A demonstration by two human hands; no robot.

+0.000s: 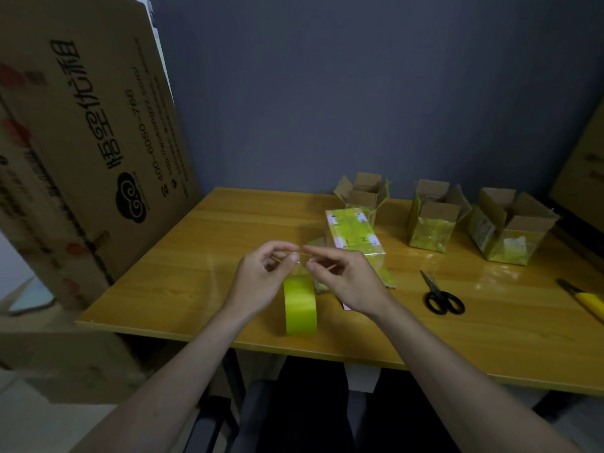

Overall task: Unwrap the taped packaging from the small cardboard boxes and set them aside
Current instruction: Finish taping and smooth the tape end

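Note:
Above the table's middle, my left hand [264,276] and my right hand [343,279] meet fingertip to fingertip, both pinching the top end of a yellow-green tape strip [300,305] that hangs down between them. Just behind my right hand lies a sealed box wrapped in yellow tape [354,232], with white labels on its top. Three opened small cardboard boxes stand along the back: one [364,191] behind the sealed box, one [434,217] to its right, and one [510,223] furthest right, all with flaps up and yellow tape on their sides.
Black-handled scissors [439,295] lie right of my hands. A yellow utility knife [585,299] rests near the right edge of the wooden table [196,256]. A large printed cardboard carton [81,142] leans at the left. A dark wall is behind.

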